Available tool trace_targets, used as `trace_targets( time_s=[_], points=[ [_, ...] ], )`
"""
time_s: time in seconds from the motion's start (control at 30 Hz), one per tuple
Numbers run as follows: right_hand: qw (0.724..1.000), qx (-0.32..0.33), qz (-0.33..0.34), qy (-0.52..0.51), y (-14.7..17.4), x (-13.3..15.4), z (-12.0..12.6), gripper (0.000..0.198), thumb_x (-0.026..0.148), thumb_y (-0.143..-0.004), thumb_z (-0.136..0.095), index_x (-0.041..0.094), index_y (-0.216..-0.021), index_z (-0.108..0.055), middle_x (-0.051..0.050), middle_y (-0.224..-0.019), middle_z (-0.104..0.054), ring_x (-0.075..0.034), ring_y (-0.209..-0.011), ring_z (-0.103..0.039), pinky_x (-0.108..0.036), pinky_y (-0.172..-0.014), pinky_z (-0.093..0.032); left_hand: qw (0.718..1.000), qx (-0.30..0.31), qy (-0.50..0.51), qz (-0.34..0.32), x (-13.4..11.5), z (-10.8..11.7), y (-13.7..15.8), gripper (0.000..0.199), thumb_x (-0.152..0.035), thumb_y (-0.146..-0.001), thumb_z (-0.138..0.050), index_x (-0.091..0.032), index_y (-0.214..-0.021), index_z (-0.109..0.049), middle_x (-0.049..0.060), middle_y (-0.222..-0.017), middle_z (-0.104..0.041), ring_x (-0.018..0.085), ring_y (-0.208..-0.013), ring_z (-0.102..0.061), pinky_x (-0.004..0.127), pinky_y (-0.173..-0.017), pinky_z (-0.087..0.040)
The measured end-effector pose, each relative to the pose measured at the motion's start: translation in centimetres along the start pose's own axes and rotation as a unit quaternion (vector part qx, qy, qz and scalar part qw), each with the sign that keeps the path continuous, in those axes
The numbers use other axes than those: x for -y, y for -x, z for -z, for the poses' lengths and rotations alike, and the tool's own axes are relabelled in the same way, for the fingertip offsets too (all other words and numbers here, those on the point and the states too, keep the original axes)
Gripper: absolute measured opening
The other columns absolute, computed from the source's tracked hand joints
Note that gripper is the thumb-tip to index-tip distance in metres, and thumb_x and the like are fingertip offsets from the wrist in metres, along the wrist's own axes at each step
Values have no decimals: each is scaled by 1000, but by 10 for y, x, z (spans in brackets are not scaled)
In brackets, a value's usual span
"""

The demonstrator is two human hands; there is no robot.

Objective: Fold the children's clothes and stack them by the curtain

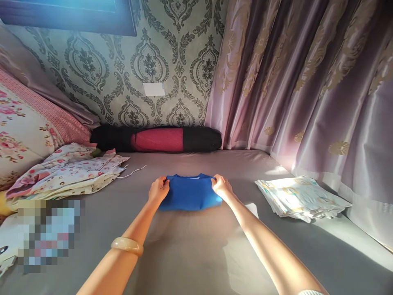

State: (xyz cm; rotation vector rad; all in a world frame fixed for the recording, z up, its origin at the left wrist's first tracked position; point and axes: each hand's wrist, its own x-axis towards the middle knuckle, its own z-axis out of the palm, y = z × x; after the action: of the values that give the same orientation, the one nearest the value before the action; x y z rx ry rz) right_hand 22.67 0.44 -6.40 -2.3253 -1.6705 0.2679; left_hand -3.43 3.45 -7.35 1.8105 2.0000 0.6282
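A blue folded garment (pixel 192 194) spans the gap between my two hands, just over the grey bed sheet (pixel 184 246). My left hand (pixel 159 191) pinches its upper left corner, fingers curled closed on the fabric. At the upper right corner, my right hand (pixel 221 187) grips the cloth the same way. A collar-like edge with a small white patch shows along the top. Whether the lower edge rests on the sheet, I cannot tell. A pale bangle (pixel 127 245) circles my left forearm.
Right of my arms lies a stack of pale printed cloths (pixel 302 198). On the left are a pile of patterned clothes (pixel 70 170) and a floral cushion (pixel 21 135). A black and red bolster-shaped bag (pixel 158 139) lies against the wall. Curtains (pixel 291 82) hang on the right.
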Motion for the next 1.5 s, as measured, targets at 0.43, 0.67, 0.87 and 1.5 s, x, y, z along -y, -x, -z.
trace_targets(
  time_s=[0.43,0.67,0.87,1.5],
  points=[
    [997,-53,34,41,-21,7,-16,33,29,-98,-30,17,-109,-58,-13,-111,-65,-23,-102,-61,-31,-80,-45,997,-21,-75,3,-10,-15,-11,33,-30,-95,-32,-19,-119,-53,13,-107,-67,28,-100,-64,35,-72,-49],
    [998,-47,20,46,-27,9,-22,33,28,-99,-28,17,-112,-56,-13,-112,-63,-22,-104,-60,-31,-82,-44,994,-30,-102,0,-17,-19,-12,36,-29,-96,-27,-16,-119,-51,16,-111,-65,28,-96,-66,37,-74,-50],
    [997,-53,11,47,-31,9,-25,33,27,-98,-29,15,-111,-57,-15,-111,-64,-24,-102,-62,-32,-80,-44,992,-31,-125,2,-16,-22,-14,37,-31,-96,-25,-15,-116,-52,16,-113,-64,28,-95,-66,36,-73,-51],
    [988,-105,105,44,5,36,-15,41,28,-97,-26,15,-123,-55,-16,-127,-57,-26,-119,-51,-39,-99,-35,981,-61,-143,-117,-27,-17,13,49,-36,-95,-28,-7,-130,-47,20,-131,-53,31,-121,-49,40,-98,-41]
  ],
)
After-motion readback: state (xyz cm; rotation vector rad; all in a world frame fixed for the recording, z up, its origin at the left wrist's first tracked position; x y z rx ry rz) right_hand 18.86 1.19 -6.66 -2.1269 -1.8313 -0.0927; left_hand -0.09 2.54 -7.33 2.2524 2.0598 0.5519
